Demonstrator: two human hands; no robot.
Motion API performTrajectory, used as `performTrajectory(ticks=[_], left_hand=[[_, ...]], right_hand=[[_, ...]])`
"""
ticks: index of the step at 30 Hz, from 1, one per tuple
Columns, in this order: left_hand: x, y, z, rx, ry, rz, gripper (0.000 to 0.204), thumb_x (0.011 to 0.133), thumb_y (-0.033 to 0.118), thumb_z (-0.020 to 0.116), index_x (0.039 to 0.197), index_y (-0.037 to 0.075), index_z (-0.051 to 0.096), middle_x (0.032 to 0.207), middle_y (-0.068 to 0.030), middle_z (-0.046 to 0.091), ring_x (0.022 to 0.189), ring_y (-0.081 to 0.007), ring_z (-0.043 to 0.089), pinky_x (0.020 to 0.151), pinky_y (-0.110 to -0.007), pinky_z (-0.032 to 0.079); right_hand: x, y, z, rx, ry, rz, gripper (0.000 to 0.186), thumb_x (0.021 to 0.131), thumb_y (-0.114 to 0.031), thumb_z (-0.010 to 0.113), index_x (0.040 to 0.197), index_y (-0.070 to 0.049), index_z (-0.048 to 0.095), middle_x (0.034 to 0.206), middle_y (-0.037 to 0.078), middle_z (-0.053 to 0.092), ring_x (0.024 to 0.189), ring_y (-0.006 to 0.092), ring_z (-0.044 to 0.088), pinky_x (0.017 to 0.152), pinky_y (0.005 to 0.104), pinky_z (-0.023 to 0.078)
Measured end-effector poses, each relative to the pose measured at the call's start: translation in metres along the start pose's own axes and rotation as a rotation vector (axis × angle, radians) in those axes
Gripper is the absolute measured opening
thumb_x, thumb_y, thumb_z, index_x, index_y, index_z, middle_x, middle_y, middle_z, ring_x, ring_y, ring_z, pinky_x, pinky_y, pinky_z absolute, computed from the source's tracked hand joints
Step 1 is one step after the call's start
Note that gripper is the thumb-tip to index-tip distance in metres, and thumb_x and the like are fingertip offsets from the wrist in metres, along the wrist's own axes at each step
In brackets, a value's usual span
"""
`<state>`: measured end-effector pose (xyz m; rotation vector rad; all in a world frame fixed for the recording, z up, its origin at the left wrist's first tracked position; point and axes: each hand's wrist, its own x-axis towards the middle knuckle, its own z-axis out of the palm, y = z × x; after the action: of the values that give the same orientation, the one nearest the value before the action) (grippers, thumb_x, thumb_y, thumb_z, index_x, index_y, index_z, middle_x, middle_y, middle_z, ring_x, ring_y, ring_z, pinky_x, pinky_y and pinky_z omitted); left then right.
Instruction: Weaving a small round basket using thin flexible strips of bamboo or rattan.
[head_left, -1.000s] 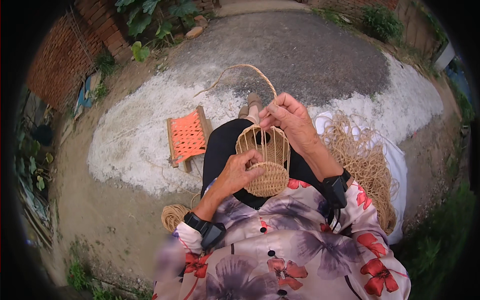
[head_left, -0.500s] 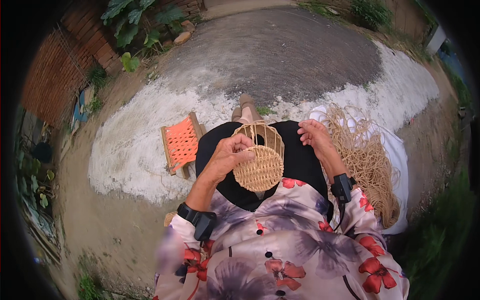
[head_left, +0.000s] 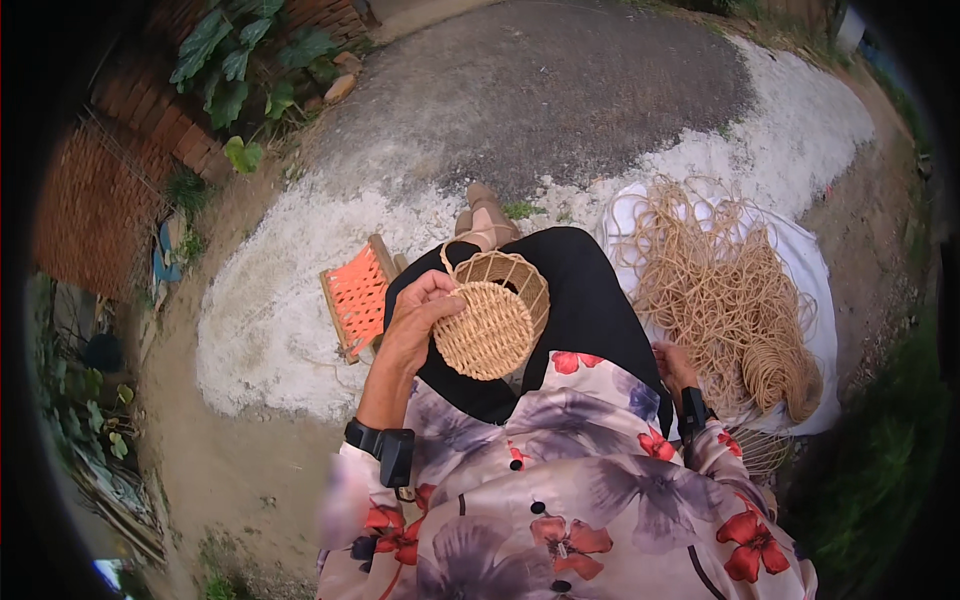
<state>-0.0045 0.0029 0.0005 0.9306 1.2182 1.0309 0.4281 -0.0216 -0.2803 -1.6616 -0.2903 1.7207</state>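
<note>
My left hand (head_left: 424, 308) is closed on the edge of a small round woven basket (head_left: 485, 335), thumb on its near face. Tightly woven straw-coloured cord forms a flat disc there; behind it, open strands lead to a woven ring (head_left: 510, 268). A loose strand (head_left: 449, 252) curves up from the far side, above my lap. My right hand (head_left: 677, 366) is low beside my right thigh, apart from the basket, near the heap of tan cord (head_left: 715, 270). Its fingers are partly hidden and blurred, so whether they hold anything does not show.
The cord heap and a wound coil (head_left: 785, 375) lie on a white cloth (head_left: 825, 345) at my right. Left of my knees stands a small wooden-framed stool (head_left: 357, 298) with orange webbing. A brick wall (head_left: 85, 210) and leafy plants (head_left: 225, 65) border the yard at far left.
My right hand has dropped from beside the basket to beside my right thigh. The basket, still in my left hand, has shifted left and turned slightly. The view has also shifted.
</note>
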Motion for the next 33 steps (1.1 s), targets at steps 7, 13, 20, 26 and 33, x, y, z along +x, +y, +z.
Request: performTrajectory(ticks=[7,13,20,26,33], left_hand=[[0.012,-0.005,0.017,-0.040,0.000,0.019,0.013,0.078,-0.002,0.062,0.086,0.006,0.056,0.073,0.0030,0.059,0.065,-0.0047,0.053,0.064,-0.021,0.042],[-0.008,-0.005,0.007,-0.047,0.156,0.056,0.013,0.079,0.000,0.064,0.085,0.007,0.055,0.072,0.0037,0.058,0.064,-0.0041,0.051,0.062,-0.020,0.040],[0.001,-0.010,0.013,-0.036,0.079,0.039,0.013,0.079,0.002,0.066,0.086,0.007,0.056,0.071,0.0047,0.057,0.064,-0.0034,0.051,0.062,-0.020,0.039],[-0.001,-0.008,0.017,-0.001,0.085,0.007,0.015,0.076,-0.002,0.065,0.086,0.006,0.057,0.072,0.0036,0.057,0.065,-0.0039,0.052,0.063,-0.020,0.039],[-0.002,-0.017,0.008,-0.038,0.064,0.016,0.014,0.077,0.000,0.064,0.087,0.006,0.057,0.076,0.0029,0.058,0.068,-0.0040,0.052,0.064,-0.020,0.040]], right_hand=[[0.134,0.149,-0.151,-1.559,0.049,-0.825,0.015,0.066,-0.016,0.064,0.076,-0.006,0.065,0.061,0.012,0.059,0.051,0.0270,0.059,0.047,0.0360,0.045],[0.038,0.074,-0.038,-1.036,0.000,-0.864,0.009,0.075,-0.016,0.062,0.073,-0.007,0.061,0.062,0.008,0.059,0.048,0.0219,0.057,0.043,0.0355,0.044],[-0.071,-0.119,0.151,-0.356,-0.147,-0.881,0.012,0.089,-0.009,0.055,0.100,-0.006,0.062,0.082,0.002,0.062,0.071,0.0122,0.057,0.067,0.0257,0.048],[-0.187,-0.187,0.297,-0.896,-0.497,-1.846,0.045,0.073,0.004,0.055,0.116,-0.009,0.059,0.119,0.010,0.060,0.113,0.0295,0.054,0.095,0.0413,0.039],[-0.215,-0.190,0.308,-1.635,-0.752,-1.741,0.010,0.074,-0.010,0.064,0.083,-0.006,0.063,0.084,0.011,0.067,0.096,0.0282,0.064,0.087,0.0437,0.043]])
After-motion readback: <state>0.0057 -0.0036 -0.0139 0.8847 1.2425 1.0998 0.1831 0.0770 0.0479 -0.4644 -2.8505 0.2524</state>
